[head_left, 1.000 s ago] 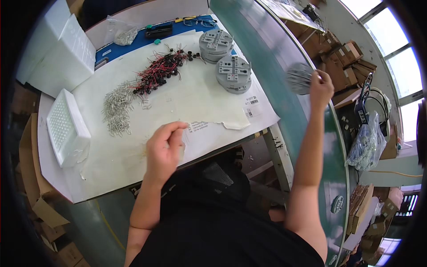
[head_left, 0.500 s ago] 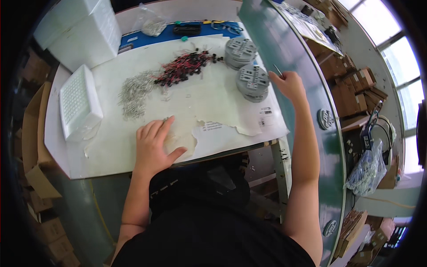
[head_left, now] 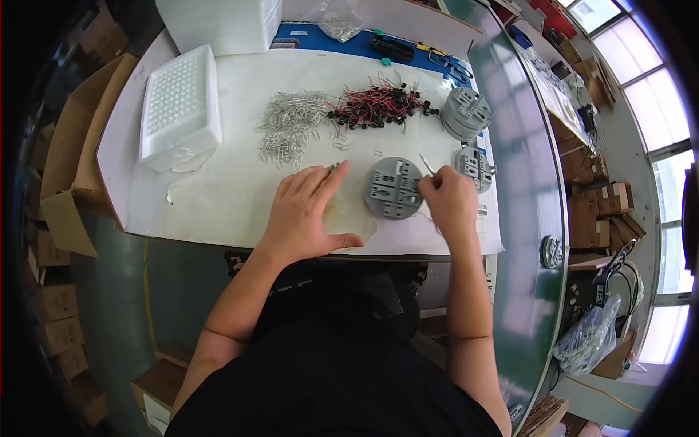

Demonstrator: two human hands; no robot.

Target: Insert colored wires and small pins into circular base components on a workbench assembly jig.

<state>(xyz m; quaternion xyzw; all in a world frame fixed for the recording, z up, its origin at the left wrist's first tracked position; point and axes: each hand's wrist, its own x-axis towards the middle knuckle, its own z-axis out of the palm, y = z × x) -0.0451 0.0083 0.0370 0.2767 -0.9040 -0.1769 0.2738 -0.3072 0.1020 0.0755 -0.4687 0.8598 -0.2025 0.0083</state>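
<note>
My right hand (head_left: 449,198) is closed on the right edge of a round grey slotted disc (head_left: 394,188), held at the front of the worktable. A thin pointed metal tool (head_left: 427,164) sticks up from the same hand; its lower part is hidden. Left of the disc, my left hand (head_left: 304,211) is open over the paper-covered table, thumb spread apart from the fingers. Something small and dark shows by its index fingertip, too small to name. Similar discs lie beyond my right hand: a stack (head_left: 467,113) and a nearer one (head_left: 475,169), partly covered by that hand.
A pile of silvery wire pieces (head_left: 291,124) and a heap of red-and-black wired parts (head_left: 382,104) lie farther back. A white foam tray (head_left: 180,105) stands at the left. Right of the table runs a green conveyor belt (head_left: 518,240) carrying another disc (head_left: 551,251).
My right hand has brought a disc from the top of the nearer stack leftward over the table. My left hand stays open. The whole view has shifted.
</note>
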